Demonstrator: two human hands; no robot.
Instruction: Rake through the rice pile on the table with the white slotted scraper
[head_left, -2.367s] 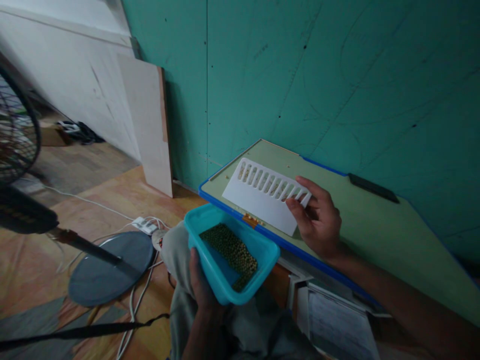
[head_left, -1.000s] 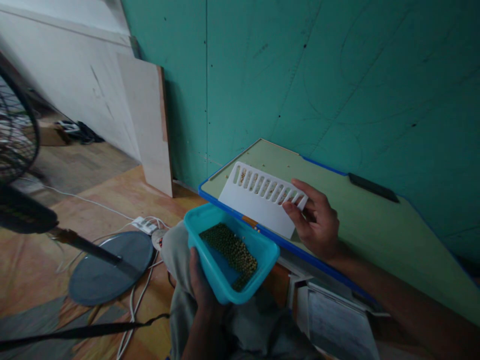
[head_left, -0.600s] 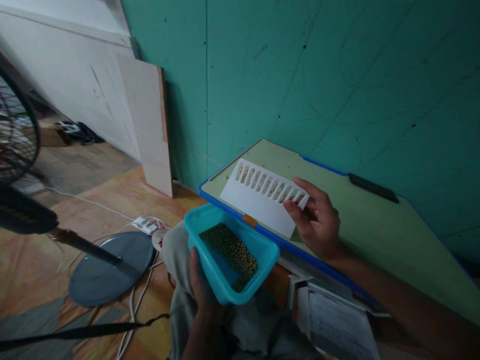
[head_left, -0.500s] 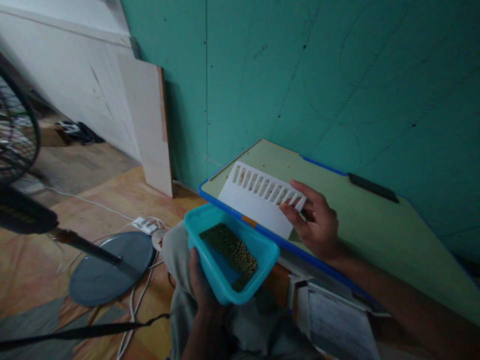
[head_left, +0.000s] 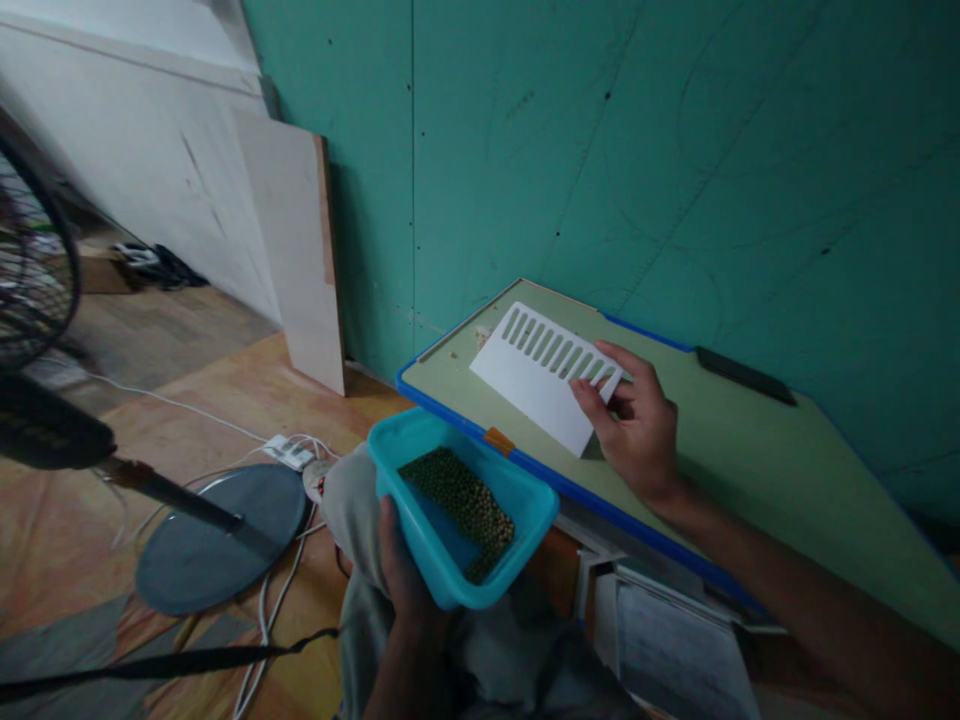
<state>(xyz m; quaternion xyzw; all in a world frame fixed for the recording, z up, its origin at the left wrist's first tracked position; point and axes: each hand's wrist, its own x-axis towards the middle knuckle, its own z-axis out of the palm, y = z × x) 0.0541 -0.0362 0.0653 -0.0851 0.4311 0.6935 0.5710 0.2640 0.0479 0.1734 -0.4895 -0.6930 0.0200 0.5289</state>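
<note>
My left hand (head_left: 405, 565) grips the near left side of a turquoise plastic tub (head_left: 439, 555), held tilted over my lap. Inside lie many small round green and tan grains (head_left: 461, 505) that look like beans or peas. Between the thumb and fingers of my right hand (head_left: 637, 430) is the right end of a white slotted plastic scraper (head_left: 529, 385). Its slotted edge points away from me, over the pale green tabletop (head_left: 757, 470). A few light crumbs (head_left: 482, 337) lie beyond the scraper's far left corner.
The blue-edged table stands against a green wall (head_left: 525, 130), with a dark flat bar (head_left: 746, 375) at its back edge. On the left are a fan's round base (head_left: 221, 540), white cables and a power strip (head_left: 289, 452). A pale board (head_left: 292, 250) leans by the wall.
My right hand has moved the scraper away from the table's front edge, up and slightly right. Crumbs earlier seen through its slots now lie beside it. The tub has stayed in place.
</note>
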